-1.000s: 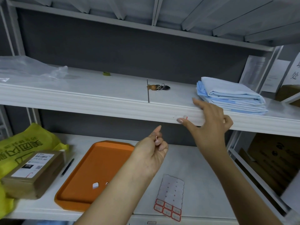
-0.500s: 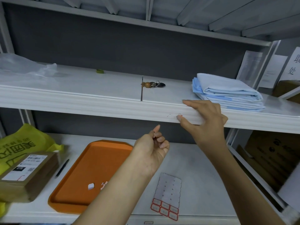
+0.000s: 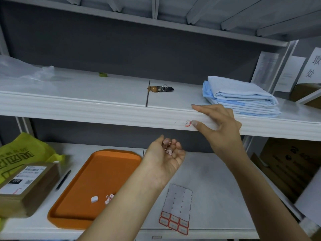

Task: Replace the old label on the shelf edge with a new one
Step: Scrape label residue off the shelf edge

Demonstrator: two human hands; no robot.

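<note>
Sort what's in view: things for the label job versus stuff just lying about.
Job: shelf-edge label, right hand touching it, left hand holding peeled scraps, label sheet, orange tray.
Lying about: keys, folded blue cloth, parcel, yellow bag, pen.

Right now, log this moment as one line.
right hand: thumb against red-bordered label, fingers atop shelf edge | left hand: holds crumpled scraps | sticker sheet: lower shelf, beside orange tray

Glossy orange plastic tray, folded cloth
</note>
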